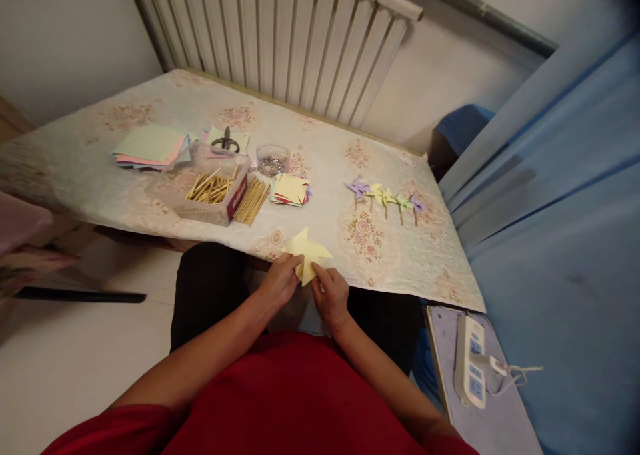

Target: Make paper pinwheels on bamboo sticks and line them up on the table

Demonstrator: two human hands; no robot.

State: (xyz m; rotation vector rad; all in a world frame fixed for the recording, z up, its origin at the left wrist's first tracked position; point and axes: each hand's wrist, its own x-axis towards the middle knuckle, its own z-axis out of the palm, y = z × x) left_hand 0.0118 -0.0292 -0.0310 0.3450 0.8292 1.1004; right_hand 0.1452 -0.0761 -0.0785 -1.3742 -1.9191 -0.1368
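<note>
**Yellow paper folded at the table's near edge**

A yellow paper piece point(306, 249), partly folded into points, was held over the near edge of the table point(320, 141), both hands closed on its lower corner. The left hand point(281, 279) pinched it from one side, the right hand point(330, 295) from the other, fingertips almost touching. Further back on the cloth were set a box of wooden sticks point(210, 191), loose sticks point(253, 200) just beside it, a stack of cut squares point(291, 189), a glass bowl point(273, 159), scissors point(226, 140) and coloured sheets point(150, 147) toward the far left corner. A row of finished pinwheels point(386, 198) lay toward the right edge. The paper was judged at risk: gripped only at one corner and hanging past the edge, it could be creased askew or torn if pulled unevenly, or dropped to the lap if either pinch were loosened.
</note>
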